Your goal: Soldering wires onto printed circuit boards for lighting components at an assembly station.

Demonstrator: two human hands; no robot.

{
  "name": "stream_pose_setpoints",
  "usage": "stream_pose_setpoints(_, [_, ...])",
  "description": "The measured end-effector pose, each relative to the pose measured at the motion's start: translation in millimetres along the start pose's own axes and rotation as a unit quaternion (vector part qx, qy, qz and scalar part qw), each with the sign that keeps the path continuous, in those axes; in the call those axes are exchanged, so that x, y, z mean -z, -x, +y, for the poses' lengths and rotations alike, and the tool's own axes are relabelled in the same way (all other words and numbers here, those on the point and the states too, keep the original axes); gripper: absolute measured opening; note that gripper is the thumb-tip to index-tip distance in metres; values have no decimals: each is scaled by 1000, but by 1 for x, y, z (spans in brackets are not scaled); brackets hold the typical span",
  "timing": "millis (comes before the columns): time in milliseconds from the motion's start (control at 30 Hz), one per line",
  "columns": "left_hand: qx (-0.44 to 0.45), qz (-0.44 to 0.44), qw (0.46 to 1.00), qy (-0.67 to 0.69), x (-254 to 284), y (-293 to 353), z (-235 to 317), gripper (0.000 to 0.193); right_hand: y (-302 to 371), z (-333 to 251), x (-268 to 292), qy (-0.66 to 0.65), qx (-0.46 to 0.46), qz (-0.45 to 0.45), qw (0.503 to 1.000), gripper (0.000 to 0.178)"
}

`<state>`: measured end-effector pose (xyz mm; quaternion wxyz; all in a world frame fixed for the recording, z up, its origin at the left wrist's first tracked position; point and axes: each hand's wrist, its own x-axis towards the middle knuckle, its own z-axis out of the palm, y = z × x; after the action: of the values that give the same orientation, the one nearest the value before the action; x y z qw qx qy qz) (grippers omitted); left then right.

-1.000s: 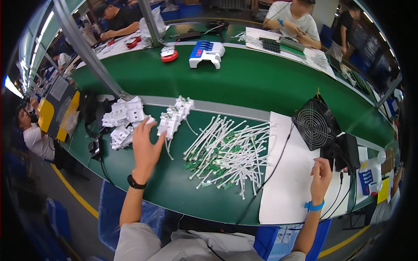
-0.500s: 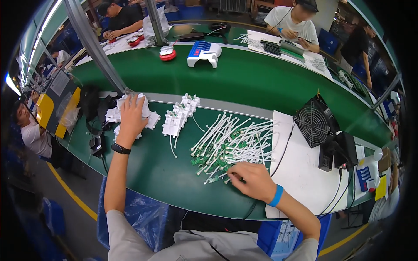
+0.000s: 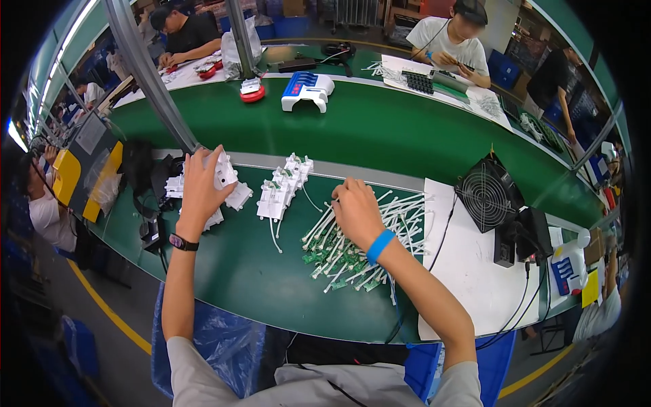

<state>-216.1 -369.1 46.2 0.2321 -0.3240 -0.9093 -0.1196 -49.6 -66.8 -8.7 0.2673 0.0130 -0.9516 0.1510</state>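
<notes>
My left hand (image 3: 202,183) is closed around a white plastic housing (image 3: 224,175), its thumb and fingers gripping the edges. This piece is tilted up over a heap of similar white housings (image 3: 239,197) at the left. To the right of the heap stands a row of white housings (image 3: 274,198) with small green boards on them and white leads trailing off. Over the far left part of a pile of white cables with green boards (image 3: 337,256) is my right hand (image 3: 357,211). Its fingers are curled together, and whatever is between them is hidden.
A black fan (image 3: 488,197) and black power units (image 3: 505,245) stand on a white sheet (image 3: 451,298) at the right. Beyond the bench edge, a green belt (image 3: 380,132) carries a white-and-blue casing (image 3: 306,91) and a red-and-white part (image 3: 252,91). Co-workers sit across it.
My right hand has moved from the pile's near edge to its far left side. My left hand now holds a white housing tilted up from the heap. The casings on the belt have shifted left.
</notes>
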Motion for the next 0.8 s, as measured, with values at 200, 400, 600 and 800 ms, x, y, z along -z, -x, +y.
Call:
stream_pose_setpoints(200, [21, 100, 978, 181, 25, 11, 44, 87, -10, -2, -3, -117, 48, -27, 992, 15])
stream_pose_setpoints(400, [79, 44, 879, 468, 13, 20, 62, 71, 4, -32, 5, -136, 183, -146, 963, 9])
stream_pose_setpoints(600, [188, -60, 625, 755, -5, 24, 100, 72, 15, -33, 3, -78, 172, -202, 961, 21])
stream_pose_setpoints(800, [226, -151, 551, 789, -5, 23, 121, 70, 15, -31, 18, -141, 154, -217, 954, 13])
